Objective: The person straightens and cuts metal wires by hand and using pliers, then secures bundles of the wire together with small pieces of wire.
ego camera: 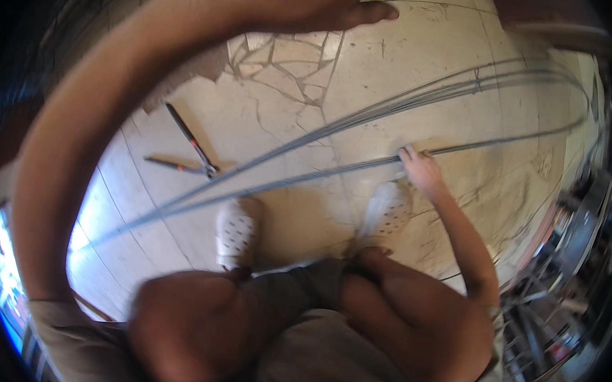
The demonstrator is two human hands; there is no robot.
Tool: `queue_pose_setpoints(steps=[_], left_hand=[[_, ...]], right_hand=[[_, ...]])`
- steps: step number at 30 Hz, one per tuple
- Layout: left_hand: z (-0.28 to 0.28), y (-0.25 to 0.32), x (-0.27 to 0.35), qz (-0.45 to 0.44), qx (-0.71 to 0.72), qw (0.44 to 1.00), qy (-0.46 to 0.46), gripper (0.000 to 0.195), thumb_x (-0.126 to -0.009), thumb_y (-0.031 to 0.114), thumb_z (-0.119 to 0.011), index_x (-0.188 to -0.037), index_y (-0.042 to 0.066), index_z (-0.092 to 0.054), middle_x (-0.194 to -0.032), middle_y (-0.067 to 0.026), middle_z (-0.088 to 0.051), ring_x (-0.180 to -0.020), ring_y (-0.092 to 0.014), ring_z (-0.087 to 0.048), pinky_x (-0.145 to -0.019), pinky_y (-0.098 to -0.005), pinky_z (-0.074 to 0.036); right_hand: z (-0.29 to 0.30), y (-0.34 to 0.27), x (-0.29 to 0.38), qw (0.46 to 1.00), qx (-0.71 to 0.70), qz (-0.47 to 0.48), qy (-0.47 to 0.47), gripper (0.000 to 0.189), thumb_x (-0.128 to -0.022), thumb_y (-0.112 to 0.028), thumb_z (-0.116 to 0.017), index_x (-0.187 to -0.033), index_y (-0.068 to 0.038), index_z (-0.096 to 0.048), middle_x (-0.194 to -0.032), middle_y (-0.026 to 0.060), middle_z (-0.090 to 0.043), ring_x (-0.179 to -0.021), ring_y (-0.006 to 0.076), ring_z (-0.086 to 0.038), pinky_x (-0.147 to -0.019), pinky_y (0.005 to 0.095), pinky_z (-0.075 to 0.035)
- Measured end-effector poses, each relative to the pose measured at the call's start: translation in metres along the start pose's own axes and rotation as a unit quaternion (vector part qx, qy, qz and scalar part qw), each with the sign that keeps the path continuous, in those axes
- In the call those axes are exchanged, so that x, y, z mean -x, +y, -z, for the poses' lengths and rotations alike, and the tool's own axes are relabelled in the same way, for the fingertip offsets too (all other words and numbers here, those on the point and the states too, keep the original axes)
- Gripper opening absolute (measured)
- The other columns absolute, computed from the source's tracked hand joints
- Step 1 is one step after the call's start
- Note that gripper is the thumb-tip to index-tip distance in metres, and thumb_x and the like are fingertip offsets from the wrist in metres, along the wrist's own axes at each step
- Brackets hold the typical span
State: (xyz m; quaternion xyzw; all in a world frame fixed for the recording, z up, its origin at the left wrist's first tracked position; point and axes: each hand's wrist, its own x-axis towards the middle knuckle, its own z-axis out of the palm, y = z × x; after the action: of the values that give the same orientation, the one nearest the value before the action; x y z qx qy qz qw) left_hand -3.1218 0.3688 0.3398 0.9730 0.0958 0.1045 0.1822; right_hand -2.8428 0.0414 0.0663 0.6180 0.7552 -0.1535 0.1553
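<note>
A long bundle of thin grey metal rods or wires (315, 133) lies across the floor, bent back in a loop at the right. My right hand (422, 170) is closed around the nearer strand of it, above my right shoe. My left arm arches across the left side, close to the camera. At the top edge my left hand (371, 13) is partly cut off, so what it holds, if anything, is hidden. Bolt cutters (209, 169) with dark handles and red bands lie spread beside the bundle.
White perforated clogs (236, 231) are on my feet, by the nearer strand. Cracked pale floor tiles (294, 201) surround them, with a patch of broken-stone paving (288, 62) beyond. Cluttered metal parts (559, 294) stand along the right. Bright light comes from the lower left.
</note>
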Motion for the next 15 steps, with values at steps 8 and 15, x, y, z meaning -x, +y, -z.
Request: queue_pose_setpoints(steps=[8,15], left_hand=[[-0.205,0.050,0.009,0.062,0.080,0.956,-0.274,0.032,-0.083,0.030,-0.066,-0.099,0.003,-0.062,-0.092,-0.0154,-0.064,-0.093,-0.033,-0.063,-0.079,-0.0448,-0.051],[-0.347,0.152,0.014,0.395,0.305,0.850,-0.171,0.038,-0.091,0.035,-0.059,-0.107,0.001,-0.058,-0.095,-0.0212,-0.062,-0.095,-0.041,-0.060,-0.079,-0.0495,-0.049]], right_hand=[[0.003,0.016,0.016,0.999,-0.014,0.033,-0.020,0.028,-0.088,-0.011,-0.049,-0.115,-0.003,-0.050,-0.106,0.0142,-0.062,-0.075,0.0257,-0.069,-0.084,0.0447,-0.051],[0.004,0.024,0.019,0.998,-0.007,0.064,0.018,0.033,-0.086,-0.009,-0.052,-0.119,-0.005,-0.049,-0.116,0.0153,-0.061,-0.083,0.0266,-0.070,-0.088,0.0452,-0.050]])
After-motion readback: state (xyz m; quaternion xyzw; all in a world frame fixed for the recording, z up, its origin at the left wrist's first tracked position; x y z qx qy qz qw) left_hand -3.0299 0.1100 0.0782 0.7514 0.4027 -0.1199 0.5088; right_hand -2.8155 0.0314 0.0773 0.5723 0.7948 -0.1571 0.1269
